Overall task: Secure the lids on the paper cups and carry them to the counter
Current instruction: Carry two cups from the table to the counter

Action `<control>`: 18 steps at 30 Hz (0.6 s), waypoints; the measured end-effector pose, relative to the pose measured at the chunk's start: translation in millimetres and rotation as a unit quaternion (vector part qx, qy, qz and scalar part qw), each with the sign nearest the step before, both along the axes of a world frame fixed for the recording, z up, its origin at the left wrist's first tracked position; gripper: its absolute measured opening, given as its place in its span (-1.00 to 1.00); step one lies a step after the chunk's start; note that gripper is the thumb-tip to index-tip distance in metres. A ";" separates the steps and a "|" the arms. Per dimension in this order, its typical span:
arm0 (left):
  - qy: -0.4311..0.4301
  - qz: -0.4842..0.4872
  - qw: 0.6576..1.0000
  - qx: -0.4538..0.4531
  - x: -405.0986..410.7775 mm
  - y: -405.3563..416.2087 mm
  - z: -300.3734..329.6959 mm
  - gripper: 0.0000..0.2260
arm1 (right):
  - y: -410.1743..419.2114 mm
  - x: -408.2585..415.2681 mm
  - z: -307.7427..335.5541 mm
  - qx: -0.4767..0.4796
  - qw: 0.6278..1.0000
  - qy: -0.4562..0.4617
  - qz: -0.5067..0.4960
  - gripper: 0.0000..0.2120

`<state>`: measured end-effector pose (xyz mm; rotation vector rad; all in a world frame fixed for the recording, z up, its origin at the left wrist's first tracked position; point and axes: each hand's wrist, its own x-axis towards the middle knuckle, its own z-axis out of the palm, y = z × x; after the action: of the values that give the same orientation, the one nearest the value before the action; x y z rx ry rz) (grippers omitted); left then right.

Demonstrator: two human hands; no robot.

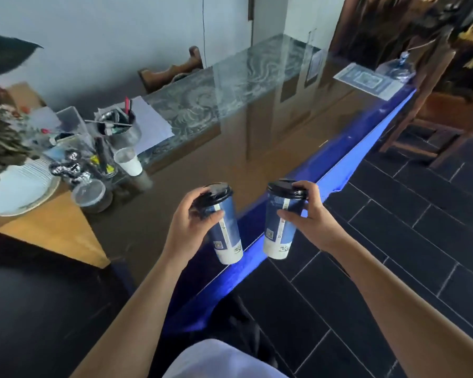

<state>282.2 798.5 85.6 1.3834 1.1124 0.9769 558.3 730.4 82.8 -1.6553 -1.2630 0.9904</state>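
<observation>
Cups: left cup (224,227) in my left hand (191,225), right cup (280,222) in my right hand (311,214), both in air by counter (202,165) edge. Fingers curled round upper walls, over black lids (286,190). Paper soft: squeeze lightly, grip near stiff rim, keep upright.

— Long glossy brown counter (257,148), blue-lit along its edge. On it?
— Far from the metal utensil holder (120,129): a printed sheet (366,80). Beside that holder: white papers (150,124), a clear cup (127,160), a lidded plastic cup (89,193).
</observation>
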 end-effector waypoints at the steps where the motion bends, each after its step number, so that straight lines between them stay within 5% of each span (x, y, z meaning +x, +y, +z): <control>1: 0.000 0.013 1.000 0.001 -3.9 11.1 -3.6 -0.56 | 18.6 -2.1 -0.5 -0.002 1.000 -0.010 0.013 -0.48; 18: 0.081 0.209 0.974 -0.038 -17.4 123.9 -73.7 -0.48 | 222.8 -7.5 -35.8 -0.030 0.980 -0.121 0.158 -0.26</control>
<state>264.8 922.5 11.9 1.2053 1.5925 1.1158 550.8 953.2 46.9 -1.6934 -1.7131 1.0435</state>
